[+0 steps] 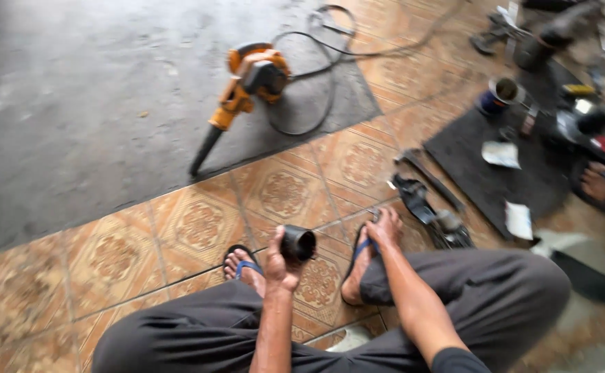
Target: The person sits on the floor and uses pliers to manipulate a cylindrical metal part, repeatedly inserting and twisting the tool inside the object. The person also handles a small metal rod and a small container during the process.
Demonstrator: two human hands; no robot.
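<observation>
Left hand [279,257] is wrapped round a short black tube [298,244], held up just above the sandal [241,264]. Right hand [385,228] reaches down past the tube to the tiled floor [192,228], fingers curled; can't tell if it's pinching anything. Grip looks loose, so the tube could slip and roll toward the orange blower [250,83].

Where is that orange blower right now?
In the head view the orange blower lies on the grey concrete floor, up and left of centre, its black cord looping to its right, well beyond the person's feet.
</observation>
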